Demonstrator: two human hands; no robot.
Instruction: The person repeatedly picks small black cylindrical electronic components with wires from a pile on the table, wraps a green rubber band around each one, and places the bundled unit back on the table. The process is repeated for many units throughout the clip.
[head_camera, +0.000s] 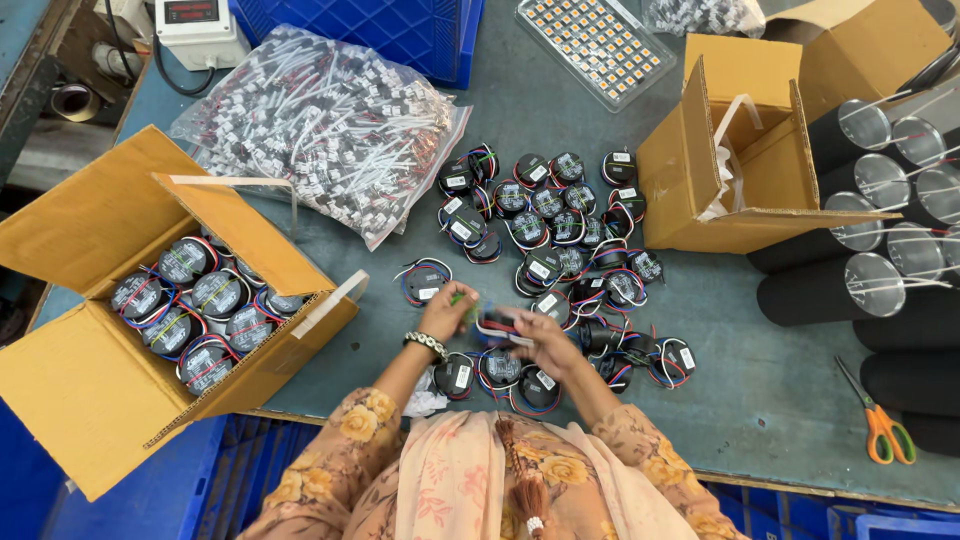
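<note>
While gripping small black round unit (497, 326) over table (760, 400) near front edge, left hand (447, 312) pinching its wires, right hand (545, 340) clasping body, likely to tidy leads; loose units (560, 230) spread beyond, open box (90, 300) at left

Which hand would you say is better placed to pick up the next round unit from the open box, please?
Probably the left hand: the open box of round units lies on its side, while the right hand sits farther off, over the loose pile.
</note>
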